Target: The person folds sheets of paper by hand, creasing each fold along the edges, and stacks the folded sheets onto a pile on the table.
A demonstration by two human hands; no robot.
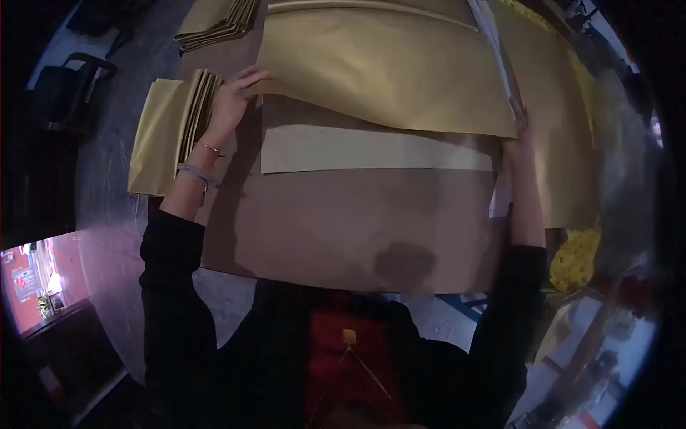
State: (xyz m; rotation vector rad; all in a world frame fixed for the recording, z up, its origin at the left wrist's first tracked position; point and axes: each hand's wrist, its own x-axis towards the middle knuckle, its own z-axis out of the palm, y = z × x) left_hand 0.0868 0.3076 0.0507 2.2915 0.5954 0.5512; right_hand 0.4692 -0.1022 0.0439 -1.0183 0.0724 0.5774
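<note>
A wide gold paper sheet (pixel 386 71) spans the upper middle of the view, its near edge lifted and bowed. My left hand (pixel 236 96) pinches this sheet at its left near corner, with the fingers closed. At the right near corner, my right hand (pixel 520 136) is closed on the same sheet; its fingertips are partly hidden. Under the raised edge lies a cream paper strip (pixel 371 151) on a brown board (pixel 321 222). A rolled or folded ridge (pixel 371 7) runs along the sheet's far side.
Folded gold paper stacks lie at the left (pixel 158 136) and at the far left (pixel 218 25). Another large gold sheet (pixel 564 164) covers the right side, with yellow patterned material (pixel 575 261) showing beneath it. A dark chair (pixel 78 82) stands beyond the table's left side.
</note>
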